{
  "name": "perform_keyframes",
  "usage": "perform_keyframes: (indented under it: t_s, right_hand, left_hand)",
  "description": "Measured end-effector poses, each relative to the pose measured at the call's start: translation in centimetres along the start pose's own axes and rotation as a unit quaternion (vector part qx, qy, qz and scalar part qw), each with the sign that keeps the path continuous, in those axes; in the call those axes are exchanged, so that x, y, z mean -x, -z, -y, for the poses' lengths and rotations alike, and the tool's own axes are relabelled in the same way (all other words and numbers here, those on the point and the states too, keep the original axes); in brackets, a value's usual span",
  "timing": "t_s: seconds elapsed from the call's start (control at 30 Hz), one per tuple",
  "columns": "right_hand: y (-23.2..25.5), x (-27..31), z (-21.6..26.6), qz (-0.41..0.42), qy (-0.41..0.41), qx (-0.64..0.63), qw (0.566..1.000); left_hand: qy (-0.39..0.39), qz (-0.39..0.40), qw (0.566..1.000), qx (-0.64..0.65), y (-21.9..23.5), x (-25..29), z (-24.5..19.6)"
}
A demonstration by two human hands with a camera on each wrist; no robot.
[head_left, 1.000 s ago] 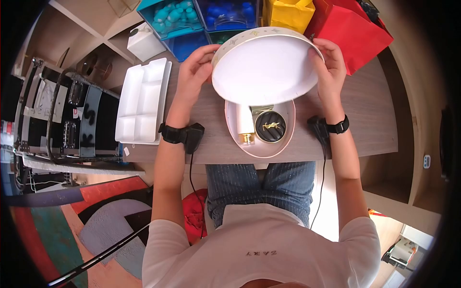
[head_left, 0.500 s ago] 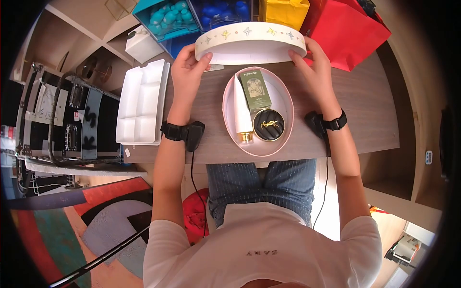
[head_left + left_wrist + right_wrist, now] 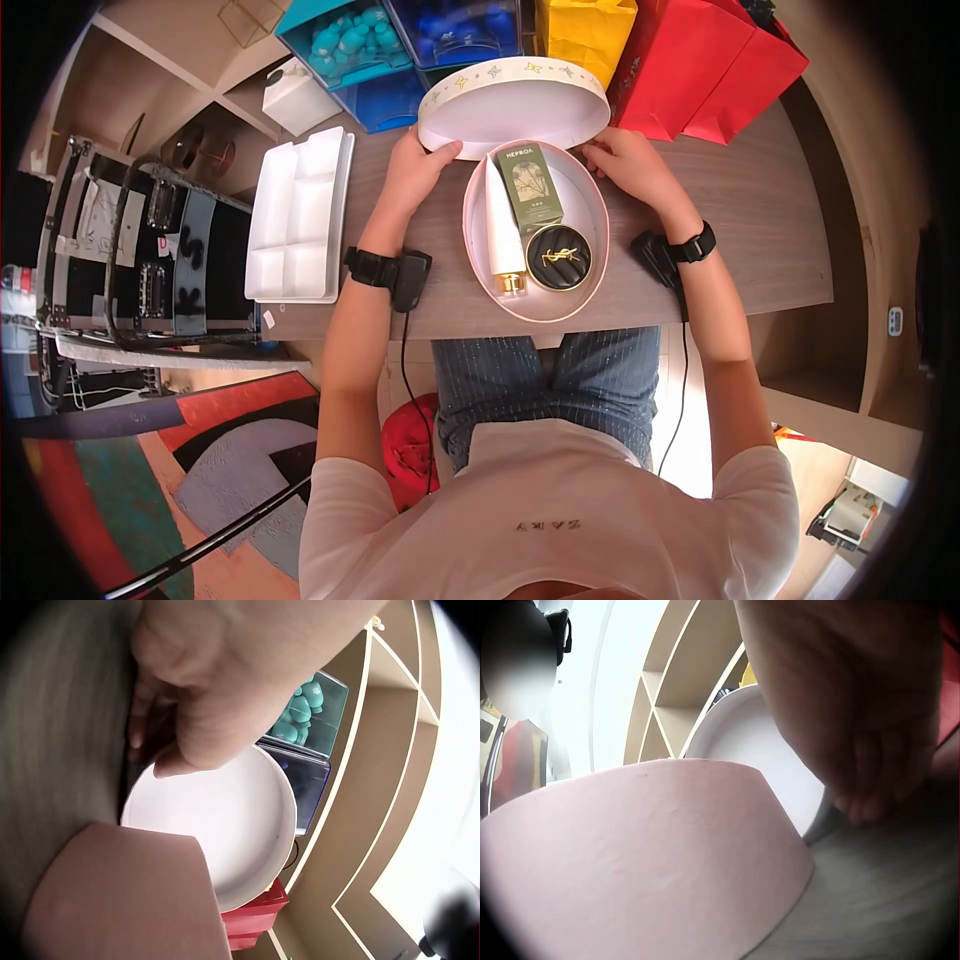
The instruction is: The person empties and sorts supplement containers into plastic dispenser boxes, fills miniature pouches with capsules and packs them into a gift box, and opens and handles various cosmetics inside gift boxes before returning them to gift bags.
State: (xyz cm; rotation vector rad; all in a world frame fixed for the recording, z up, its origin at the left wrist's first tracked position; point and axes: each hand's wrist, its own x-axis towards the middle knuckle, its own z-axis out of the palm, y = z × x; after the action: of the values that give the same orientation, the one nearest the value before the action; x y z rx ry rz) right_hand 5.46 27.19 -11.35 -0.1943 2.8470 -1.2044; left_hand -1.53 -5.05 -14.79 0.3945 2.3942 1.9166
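Note:
An oval lid [image 3: 515,122] with small star shapes on its band stands tilted, its white inside facing me, behind the pink oval box [image 3: 468,262]. My left hand [image 3: 412,178] pinches the lid's lower left rim; in the left wrist view its thumb [image 3: 174,761] lies at the lid's inside edge. The right hand [image 3: 642,172] has curled fingers at the lid's lower right edge, close to the box rim. Inside the box lie a white tube [image 3: 502,222] with a gold cap, a green carton [image 3: 531,185] and a round black compact [image 3: 559,257] with gold letters.
White compartment trays [image 3: 298,215] lie stacked at the left of the table. Along the back stand a turquoise drawer bin [image 3: 340,72], a blue one [image 3: 455,52], a yellow bag [image 3: 585,40] and a red paper bag [image 3: 690,75]. The table's front edge [image 3: 540,332] runs before my lap.
The lid was held over the box, then tipped upright behind it. Now it is lower, more to the left, close to the box's far rim. Both hands came down with it.

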Motion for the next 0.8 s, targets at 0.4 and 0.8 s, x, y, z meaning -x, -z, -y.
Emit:
perform_keyframes:
  t_s: [0.4, 0.8]
  right_hand:
    - [0.0, 0.0, 0.1, 0.005, 0.005, 0.007, 1.000]
    - [-0.4, 0.0, -0.7, -0.013, 0.048, -0.044, 0.998]
  left_hand:
    - [-0.009, 0.008, 1.000, 0.004, 0.0, 0.0, 0.2]
    - [-0.019, -0.022, 0.998, 0.059, -0.5, 0.2, -0.6]
